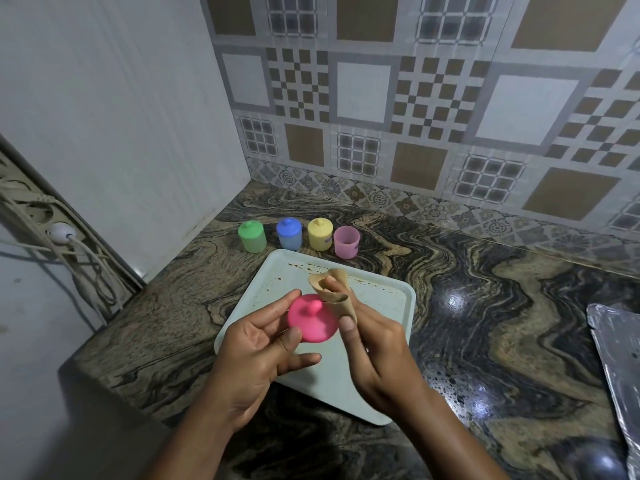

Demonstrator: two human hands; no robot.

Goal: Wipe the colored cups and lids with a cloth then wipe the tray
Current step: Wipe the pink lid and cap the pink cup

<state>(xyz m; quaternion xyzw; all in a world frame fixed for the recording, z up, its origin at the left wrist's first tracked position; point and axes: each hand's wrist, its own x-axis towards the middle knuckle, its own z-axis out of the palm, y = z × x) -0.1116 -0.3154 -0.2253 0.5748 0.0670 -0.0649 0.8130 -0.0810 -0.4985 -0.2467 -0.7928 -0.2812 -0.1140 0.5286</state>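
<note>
Left hand [256, 344] fingers pinching pink lid [312, 323] over tray [377, 299]. Right hand [370, 344] fingers closed on tan cloth [334, 289] beside lid knob. Beyond fingers on desk [485, 306]: green [252, 236], blue [289, 234], yellow [320, 234] lidded cups, open pink cup [346, 242]. No readable writing.

The tray [388, 292] is bare across its far right portion — open room there. Behind its far edge, the green cup [252, 237], blue cup [289, 234], yellow cup [320, 234] and pink cup [346, 242] stand in a close row, blocking passage rearward. The countertop [485, 323] right of the tray is open up to a shiny sheet [616, 358], possibly foil.
</note>
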